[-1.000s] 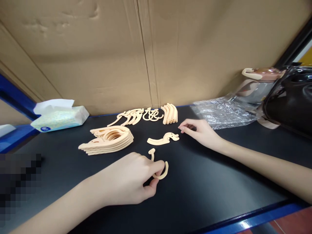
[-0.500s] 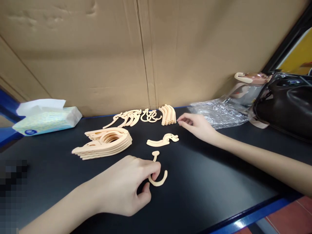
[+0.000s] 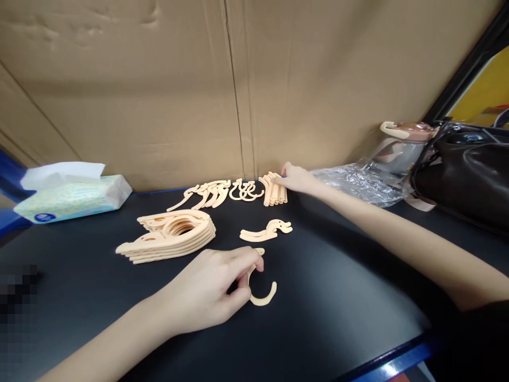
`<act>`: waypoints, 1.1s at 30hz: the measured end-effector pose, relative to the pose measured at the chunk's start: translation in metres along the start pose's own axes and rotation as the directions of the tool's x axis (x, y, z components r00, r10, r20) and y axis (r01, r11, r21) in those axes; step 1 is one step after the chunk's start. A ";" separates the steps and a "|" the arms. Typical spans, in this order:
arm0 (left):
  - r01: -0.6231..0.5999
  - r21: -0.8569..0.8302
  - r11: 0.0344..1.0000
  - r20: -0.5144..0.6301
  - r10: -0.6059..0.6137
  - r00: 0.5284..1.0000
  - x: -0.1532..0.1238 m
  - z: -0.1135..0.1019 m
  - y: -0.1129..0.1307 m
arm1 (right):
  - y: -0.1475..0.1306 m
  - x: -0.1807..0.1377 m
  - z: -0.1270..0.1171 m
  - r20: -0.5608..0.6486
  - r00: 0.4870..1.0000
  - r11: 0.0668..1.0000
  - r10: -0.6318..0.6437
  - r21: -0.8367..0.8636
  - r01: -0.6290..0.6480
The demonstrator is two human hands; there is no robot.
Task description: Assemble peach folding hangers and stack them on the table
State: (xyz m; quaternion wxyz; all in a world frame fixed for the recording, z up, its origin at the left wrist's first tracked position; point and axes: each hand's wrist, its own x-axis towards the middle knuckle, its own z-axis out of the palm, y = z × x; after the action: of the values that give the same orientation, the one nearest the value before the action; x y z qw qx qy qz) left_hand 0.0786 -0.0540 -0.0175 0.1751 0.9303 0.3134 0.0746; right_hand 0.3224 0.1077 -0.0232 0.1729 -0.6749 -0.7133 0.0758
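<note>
My left hand point(image 3: 222, 286) pinches a cream plastic hanger hook point(image 3: 264, 301) between thumb and fingers, low over the black table. The hook's curve opens upward, and its flat round end shows just beyond my fingers. At the back, my right hand point(image 3: 292, 178) has its fingers on the upper end of a curved hanger arm in a bundle of such arms point(image 3: 275, 197); the fingertips are partly hard to make out. Between the hands lies a hanger piece point(image 3: 265, 232), two curved parts placed together. A neat stack of cream hanger pieces point(image 3: 170, 239) lies beyond my left hand.
Loose hooks point(image 3: 246, 191) and flat curved pieces point(image 3: 210, 193) lie along the cardboard wall point(image 3: 178, 106). A tissue pack point(image 3: 75, 196) sits at the left. Clear plastic wrap point(image 3: 358, 183), a bottle point(image 3: 397, 146) and a dark bag point(image 3: 469, 175) crowd the right.
My right hand has moved left and away from me onto the bundle of arms, whose upper ends have shifted. My left hand has shifted slightly and raised the hook's round end toward the right.
</note>
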 end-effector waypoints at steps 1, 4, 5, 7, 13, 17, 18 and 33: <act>-0.003 0.001 1.000 0.000 0.003 1.000 0.000 0.000 -0.001 | 0.002 0.002 0.001 0.009 1.000 1.000 0.006 0.011 -0.006; -0.007 -0.001 1.000 0.010 0.007 1.000 0.001 0.002 -0.001 | 0.009 0.008 0.005 0.037 0.999 0.998 0.024 0.052 -0.026; -0.008 -0.002 1.000 0.008 0.008 1.000 0.002 0.003 -0.001 | 0.011 0.009 0.006 0.043 0.999 0.997 0.028 0.066 -0.031; -0.010 -0.006 1.000 -0.002 0.010 1.000 0.003 0.004 -0.001 | 0.014 0.011 0.007 0.056 0.998 0.995 0.034 0.092 -0.039; -0.023 -0.014 1.000 -0.033 0.022 0.999 0.005 0.008 -0.002 | 0.016 0.010 0.004 0.042 0.998 0.993 0.036 0.111 -0.040; -0.014 -0.017 1.000 -0.028 0.013 1.000 0.005 0.007 -0.002 | 0.017 0.008 -0.004 -0.013 0.999 0.998 0.031 0.047 -0.030; -0.011 -0.015 1.000 -0.027 0.011 1.000 0.005 0.007 -0.001 | 0.017 0.007 -0.006 -0.025 0.999 0.999 0.033 0.022 -0.032; -0.003 -0.004 1.000 -0.016 0.003 1.000 0.005 0.007 -0.002 | 0.010 -0.005 -0.021 0.127 0.989 0.975 0.075 -0.217 -0.046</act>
State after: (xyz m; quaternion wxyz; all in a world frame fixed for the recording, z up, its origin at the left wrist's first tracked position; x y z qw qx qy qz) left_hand 0.0831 -0.0519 -0.0241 0.1745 0.9298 0.3134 0.0830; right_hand 0.3396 0.1007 -0.0081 0.0486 -0.7046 -0.7063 0.0492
